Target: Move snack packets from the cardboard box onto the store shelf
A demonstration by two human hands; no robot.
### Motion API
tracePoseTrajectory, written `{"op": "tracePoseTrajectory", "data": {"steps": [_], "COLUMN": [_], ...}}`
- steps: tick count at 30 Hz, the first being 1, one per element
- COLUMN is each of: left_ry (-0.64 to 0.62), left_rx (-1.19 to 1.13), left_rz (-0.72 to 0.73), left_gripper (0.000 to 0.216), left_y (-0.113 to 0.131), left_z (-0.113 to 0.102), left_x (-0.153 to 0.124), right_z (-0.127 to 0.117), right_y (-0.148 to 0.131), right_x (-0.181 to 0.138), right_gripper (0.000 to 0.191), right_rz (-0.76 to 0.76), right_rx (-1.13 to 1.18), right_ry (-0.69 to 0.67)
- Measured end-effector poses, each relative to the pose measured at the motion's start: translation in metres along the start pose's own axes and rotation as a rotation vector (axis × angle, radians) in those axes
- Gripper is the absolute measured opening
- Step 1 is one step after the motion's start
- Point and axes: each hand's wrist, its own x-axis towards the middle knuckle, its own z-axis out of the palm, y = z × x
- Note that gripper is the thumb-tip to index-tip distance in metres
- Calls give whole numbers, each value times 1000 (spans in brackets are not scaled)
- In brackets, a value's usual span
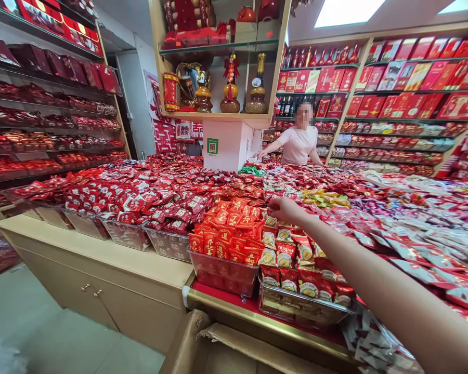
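Note:
My right hand [286,210] reaches in from the right with its fingers curled closed. Whatever lies between the fingertips, if anything, is too small to make out. Just below the hand, red and gold packets [285,254] marked "DURIAN" stand in rows in a clear plastic bin [308,304]. Left of them, red packets with gold characters [223,231] are heaped in another clear bin [222,272]. Yellow-wrapped sweets [325,198] lie in a small pile beyond the wrist. My left hand is out of the frame.
An open cardboard box [234,340] stands at the front against the counter [101,254]. More bins of dark red packets [179,210] line the left side. A glass-shelved display case [220,117] rises mid-counter. A person [298,140] stands behind, one arm stretched out.

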Motion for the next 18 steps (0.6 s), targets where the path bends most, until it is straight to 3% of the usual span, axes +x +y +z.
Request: {"op": "tracePoseTrajectory", "data": {"steps": [4, 11, 15, 18], "left_ry": [32, 35, -10, -80], "left_rx": [19, -14, -114, -228], "left_rz": [55, 146, 150, 138], "left_gripper": [41, 50, 43, 29], "left_y": [4, 3, 14, 26], "left_z": [5, -5, -4, 3], "left_x": [4, -1, -7, -18], "right_z": [0, 3, -3, -18], "right_y": [-4, -4, -9, -27], "right_x": [-4, -9, -10, -28], "right_gripper": [27, 22, 21, 21], "right_rz": [13, -22, -75, -118], "right_rx": [-58, -119, -129, -111], "right_ry": [51, 58, 105, 204]}}
